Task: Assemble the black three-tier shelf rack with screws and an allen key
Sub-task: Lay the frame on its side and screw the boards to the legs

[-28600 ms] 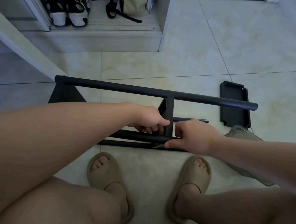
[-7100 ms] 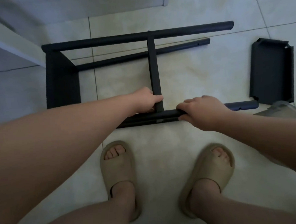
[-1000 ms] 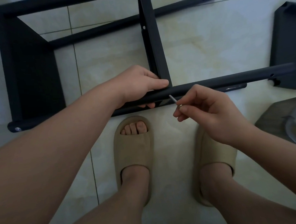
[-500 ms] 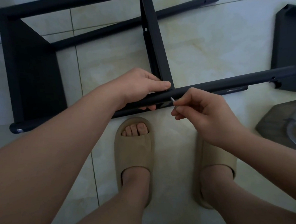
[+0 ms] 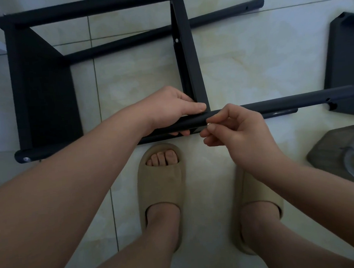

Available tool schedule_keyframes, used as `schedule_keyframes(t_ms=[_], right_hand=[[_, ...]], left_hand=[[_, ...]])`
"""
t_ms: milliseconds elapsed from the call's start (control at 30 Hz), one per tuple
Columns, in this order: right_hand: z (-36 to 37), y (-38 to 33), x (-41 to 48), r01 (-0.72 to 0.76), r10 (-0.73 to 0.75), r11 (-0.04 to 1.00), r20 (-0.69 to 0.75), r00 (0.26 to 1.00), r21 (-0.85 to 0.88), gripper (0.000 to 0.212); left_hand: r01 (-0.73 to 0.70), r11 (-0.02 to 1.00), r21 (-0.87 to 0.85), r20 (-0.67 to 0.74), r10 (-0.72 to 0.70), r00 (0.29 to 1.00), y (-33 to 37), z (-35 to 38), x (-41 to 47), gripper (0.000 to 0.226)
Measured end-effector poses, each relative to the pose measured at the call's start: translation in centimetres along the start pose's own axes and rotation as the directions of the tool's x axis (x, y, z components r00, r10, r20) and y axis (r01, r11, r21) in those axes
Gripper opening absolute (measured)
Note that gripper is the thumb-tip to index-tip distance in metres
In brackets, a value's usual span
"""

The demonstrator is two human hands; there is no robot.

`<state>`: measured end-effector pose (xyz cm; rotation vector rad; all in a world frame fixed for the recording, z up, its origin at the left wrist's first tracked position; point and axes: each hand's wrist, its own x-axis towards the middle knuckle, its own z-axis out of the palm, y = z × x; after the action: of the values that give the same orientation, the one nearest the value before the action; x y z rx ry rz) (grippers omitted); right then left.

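Note:
The black shelf rack lies on its side on the tiled floor, one shelf panel fixed at its left end. A middle shelf panel stands between the poles. My left hand grips the near pole where this panel meets it, thumb on top. My right hand pinches a small silver screw against the near side of that pole, just right of the joint. No allen key is visible.
A loose black shelf panel lies at the right, by the pole's free end. A grey plastic bag sits at the lower right. My feet in beige slippers stand just below the rack. A silver screw head shows at the near-left corner.
My right hand has moved up to the pole, and the screw's shaft, visible before, is now hidden with only its head showing. The left hand keeps its grip.

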<state>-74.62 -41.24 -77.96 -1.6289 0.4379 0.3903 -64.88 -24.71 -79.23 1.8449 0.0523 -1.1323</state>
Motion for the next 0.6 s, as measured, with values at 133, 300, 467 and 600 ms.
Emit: schedule_keyframes(t_ms=[133, 300, 467, 600], right_hand=[[0.0, -0.3, 0.2, -0.024, 0.019, 0.988, -0.039, 0.999, -0.154, 0.019], [-0.3, -1.2, 0.4, 0.002, -0.019, 0.910, -0.037, 0.999, -0.414, 0.020], [-0.8, -2.6, 1.0, -0.083, 0.083, 0.903, -0.018, 0.996, -0.422, 0.018], [-0.7, -2.2, 0.7, -0.105, 0.099, 0.929, -0.033, 0.994, -0.356, 0.016]], left_hand=[[-0.001, 1.000, 0.002, 0.007, 0.001, 1.000, 0.1, -0.1, -0.1, 0.023], [-0.003, 1.000, -0.015, 0.003, 0.003, 1.000, 0.0, 0.0, -0.1, 0.020], [0.008, 1.000, -0.026, 0.004, -0.008, 1.000, 0.2, 0.0, -0.2, 0.018], [-0.007, 1.000, -0.011, 0.001, 0.007, 1.000, 0.2, 0.0, -0.3, 0.021]])
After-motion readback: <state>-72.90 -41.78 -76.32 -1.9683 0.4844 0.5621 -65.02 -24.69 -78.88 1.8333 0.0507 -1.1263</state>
